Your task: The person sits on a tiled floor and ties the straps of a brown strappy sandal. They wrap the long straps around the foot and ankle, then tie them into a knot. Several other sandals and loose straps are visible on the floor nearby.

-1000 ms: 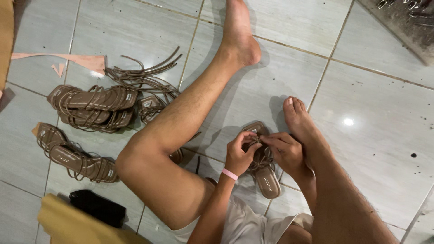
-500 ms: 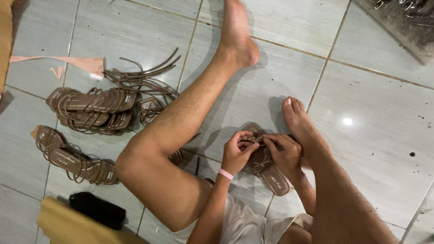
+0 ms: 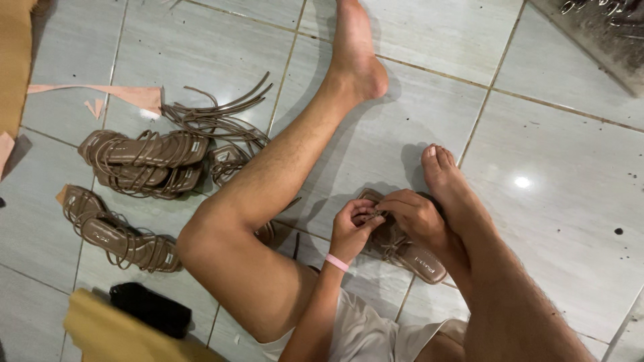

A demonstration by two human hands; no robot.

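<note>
Far left on the tiled floor (image 3: 550, 221) I see stacked taupe strappy sandals (image 3: 144, 161), another pair (image 3: 117, 234) below them, and a black pouch (image 3: 151, 310) beside yellow cardboard (image 3: 114, 335). A bundle of loose straps (image 3: 218, 114) lies just past the stack — my raised left knee hides part of it. Between my legs, my left hand (image 3: 352, 228) pinches the straps of a taupe sandal (image 3: 409, 255); my right hand (image 3: 419, 218) closes its grip on the same straps, just beside my right foot (image 3: 446, 181).
</note>
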